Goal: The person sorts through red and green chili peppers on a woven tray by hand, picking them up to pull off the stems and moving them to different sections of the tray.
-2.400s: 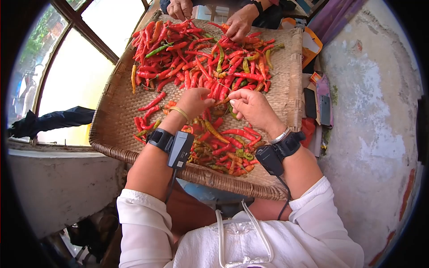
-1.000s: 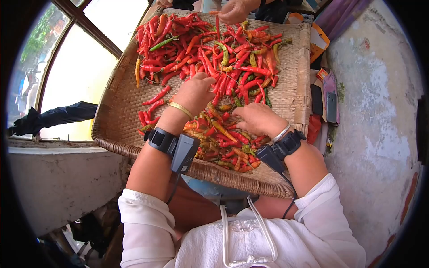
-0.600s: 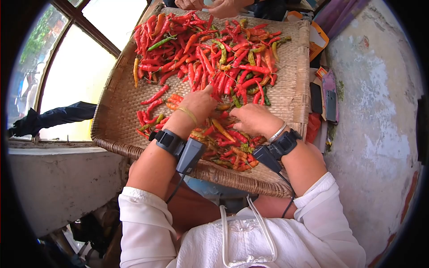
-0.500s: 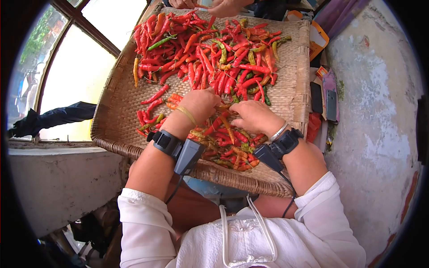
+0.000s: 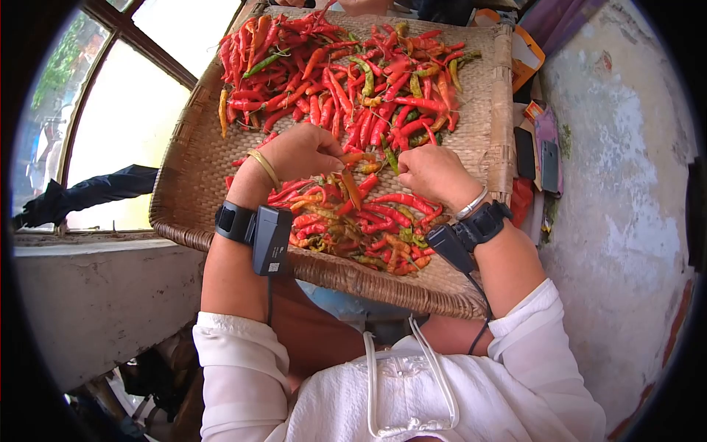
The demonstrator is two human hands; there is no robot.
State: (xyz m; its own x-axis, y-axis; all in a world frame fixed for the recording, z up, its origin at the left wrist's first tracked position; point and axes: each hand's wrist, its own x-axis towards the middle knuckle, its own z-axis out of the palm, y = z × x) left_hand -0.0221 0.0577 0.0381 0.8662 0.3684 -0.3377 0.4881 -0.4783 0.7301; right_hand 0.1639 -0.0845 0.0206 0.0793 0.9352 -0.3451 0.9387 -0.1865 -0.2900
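A shallow woven basket tray [image 5: 479, 158] holds red, orange and green chili peppers. My left hand [image 5: 303, 153] is closed in a pinch over the middle of the tray, and an orange chili pepper [image 5: 358, 157] sticks out from its fingertips. My right hand [image 5: 436, 175] is closed too, its fingertips beside a green chili pepper [image 5: 390, 158]; what they hold, if anything, is hidden. Just below both hands lies the nearer heap of chili peppers [image 5: 368, 228], mixed in colour. A larger, mostly red heap of chili peppers [image 5: 339, 81] covers the far half.
Another person's hand [image 5: 364, 6] shows at the tray's far edge. On the left is a window with a dark cloth [image 5: 96, 193] along its sill. To the right, phones [image 5: 549, 166] and a box [image 5: 524, 59] sit beside a worn wall [image 5: 626, 147].
My left hand has moved left and up, away from my right hand, which has shifted slightly right. More of the near heap is uncovered. The other person's hands have moved back at the top.
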